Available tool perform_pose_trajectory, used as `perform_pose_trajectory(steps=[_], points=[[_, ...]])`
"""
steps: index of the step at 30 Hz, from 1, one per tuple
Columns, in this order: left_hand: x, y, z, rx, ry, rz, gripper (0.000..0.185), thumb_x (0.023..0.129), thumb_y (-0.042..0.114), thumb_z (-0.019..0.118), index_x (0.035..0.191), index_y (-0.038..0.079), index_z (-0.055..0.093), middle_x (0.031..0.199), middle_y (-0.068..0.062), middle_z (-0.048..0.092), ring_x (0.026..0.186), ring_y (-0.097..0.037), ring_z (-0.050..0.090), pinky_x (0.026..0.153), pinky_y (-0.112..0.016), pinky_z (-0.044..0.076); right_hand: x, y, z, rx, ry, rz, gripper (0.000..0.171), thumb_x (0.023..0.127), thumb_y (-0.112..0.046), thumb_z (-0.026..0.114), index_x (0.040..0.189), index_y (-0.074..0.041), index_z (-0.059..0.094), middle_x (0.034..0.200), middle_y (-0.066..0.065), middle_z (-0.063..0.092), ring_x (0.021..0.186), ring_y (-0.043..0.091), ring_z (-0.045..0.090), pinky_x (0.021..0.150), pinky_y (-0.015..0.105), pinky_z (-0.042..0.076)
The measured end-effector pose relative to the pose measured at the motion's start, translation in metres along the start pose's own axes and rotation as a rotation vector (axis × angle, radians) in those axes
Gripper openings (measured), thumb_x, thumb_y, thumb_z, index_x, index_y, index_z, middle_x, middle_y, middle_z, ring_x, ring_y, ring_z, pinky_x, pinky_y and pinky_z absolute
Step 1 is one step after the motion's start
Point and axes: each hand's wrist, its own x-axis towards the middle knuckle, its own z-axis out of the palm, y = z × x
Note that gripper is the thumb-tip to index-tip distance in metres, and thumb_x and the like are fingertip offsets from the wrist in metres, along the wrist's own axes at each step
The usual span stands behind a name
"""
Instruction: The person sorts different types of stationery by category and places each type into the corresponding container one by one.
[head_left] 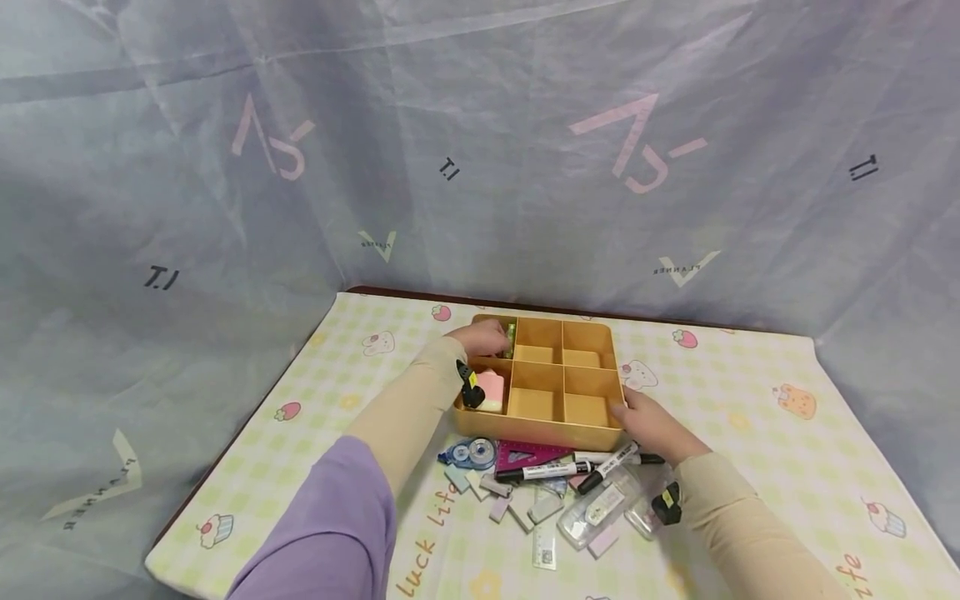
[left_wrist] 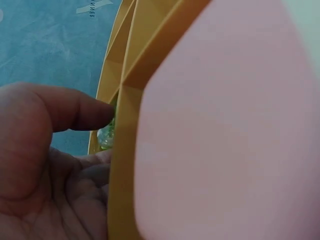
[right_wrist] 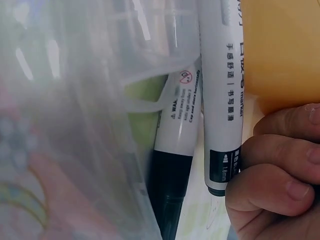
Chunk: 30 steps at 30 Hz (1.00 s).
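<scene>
A yellow-orange divided box (head_left: 540,431) stands on the table, with a pink-and-white case (head_left: 491,390) in its front-left compartment. My left hand (head_left: 482,337) reaches into the back-left compartment. There its thumb and fingers pinch a small clear-and-green item (left_wrist: 106,137), mostly hidden by the compartment wall; its kind cannot be made out. At the box's front-right corner, my right hand (head_left: 651,423) grips the rim, thumb on the inside and curled fingers (right_wrist: 270,192) against the outer wall. Beside those fingers lies a white marker (right_wrist: 220,95).
In front of the box lie a blue correction tape (head_left: 474,453), a magenta set square (head_left: 528,455), several black-and-white markers (head_left: 547,472), several erasers (head_left: 546,507), a clear ruler (head_left: 545,542) and a clear plastic case (head_left: 600,508). A grey curtain (head_left: 480,167) hangs behind the table.
</scene>
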Motion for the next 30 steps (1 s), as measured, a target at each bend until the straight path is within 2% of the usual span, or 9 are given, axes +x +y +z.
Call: perform_pose_trajectory(steps=[4,9,11,14,16,18,19,22,30], points=[[0.0030,-0.0009,0.0014,0.033,-0.003,-0.007,0.030,0.097,0.016,0.046,0.069,0.006,0.052,0.059,0.000,0.041,0.054,-0.014,0.036,0.063,-0.030,0.036,0.0010,-0.0013,0.0000,-0.015,-0.004,0.006,0.057,0.105,-0.018,0.038,0.153,0.010,0.029,0.138,0.030,0.054,0.124,0.040,0.057,0.110,0.058,0.035],[0.0066,-0.0027,0.0021,0.003,-0.027,-0.060,0.041,0.105,0.029,0.036,0.079,0.001,0.052,0.065,-0.004,0.041,0.059,-0.018,0.037,0.078,-0.034,0.039,0.0030,-0.0004,0.0003,-0.022,-0.006,0.008,0.057,0.105,-0.018,0.037,0.154,0.009,0.029,0.140,0.030,0.054,0.125,0.040,0.056,0.111,0.058,0.035],[0.0072,-0.0031,0.0022,-0.002,-0.030,-0.089,0.047,0.107,0.036,0.034,0.088,0.001,0.058,0.074,-0.006,0.050,0.069,-0.019,0.046,0.088,-0.037,0.041,0.0031,0.0003,0.0004,-0.024,-0.007,0.008,0.057,0.105,-0.018,0.037,0.154,0.008,0.028,0.141,0.030,0.052,0.126,0.041,0.055,0.111,0.058,0.034],[0.0075,-0.0035,0.0028,0.027,-0.033,-0.116,0.056,0.107,0.047,0.032,0.119,0.003,0.064,0.107,-0.009,0.063,0.103,-0.022,0.058,0.105,-0.039,0.039,0.0022,0.0009,0.0005,-0.031,-0.004,0.017,0.057,0.105,-0.019,0.038,0.154,0.008,0.028,0.144,0.031,0.050,0.129,0.043,0.052,0.112,0.059,0.033],[0.0074,-0.0031,0.0028,0.031,-0.043,-0.119,0.062,0.106,0.052,0.030,0.143,0.007,0.055,0.136,-0.010,0.059,0.131,-0.024,0.051,0.114,-0.042,0.033,0.0017,0.0016,0.0007,-0.033,-0.003,0.023,0.058,0.105,-0.020,0.038,0.154,0.008,0.028,0.145,0.031,0.048,0.130,0.044,0.051,0.112,0.060,0.033],[0.0071,-0.0025,0.0024,0.025,-0.064,-0.112,0.068,0.106,0.055,0.027,0.155,0.010,0.041,0.153,-0.012,0.047,0.144,-0.029,0.038,0.119,-0.045,0.027,0.0016,0.0022,0.0007,-0.029,-0.002,0.023,0.057,0.105,-0.019,0.037,0.154,0.008,0.028,0.144,0.032,0.049,0.130,0.044,0.051,0.112,0.060,0.033],[0.0069,-0.0026,0.0022,0.018,-0.076,-0.106,0.069,0.106,0.056,0.026,0.155,0.010,0.039,0.157,-0.012,0.041,0.147,-0.030,0.033,0.119,-0.045,0.025,0.0017,0.0029,0.0012,-0.026,-0.001,0.023,0.057,0.105,-0.019,0.037,0.154,0.008,0.028,0.144,0.032,0.049,0.130,0.044,0.051,0.112,0.059,0.033],[0.0059,-0.0033,0.0017,-0.003,-0.102,-0.095,0.071,0.106,0.058,0.022,0.159,0.013,0.033,0.163,-0.012,0.032,0.151,-0.031,0.025,0.121,-0.047,0.022,0.0019,0.0036,0.0025,-0.025,0.000,0.022,0.057,0.105,-0.019,0.038,0.153,0.009,0.029,0.143,0.031,0.050,0.130,0.043,0.051,0.112,0.059,0.033],[-0.0015,-0.0008,0.0003,-0.042,-0.134,-0.067,0.074,0.104,0.062,0.020,0.162,0.016,0.023,0.165,-0.011,0.026,0.152,-0.030,0.022,0.121,-0.047,0.020,0.0003,0.0020,0.0037,-0.036,0.013,0.029,0.056,0.105,-0.020,0.038,0.152,0.009,0.031,0.144,0.031,0.049,0.134,0.045,0.047,0.112,0.061,0.032]])
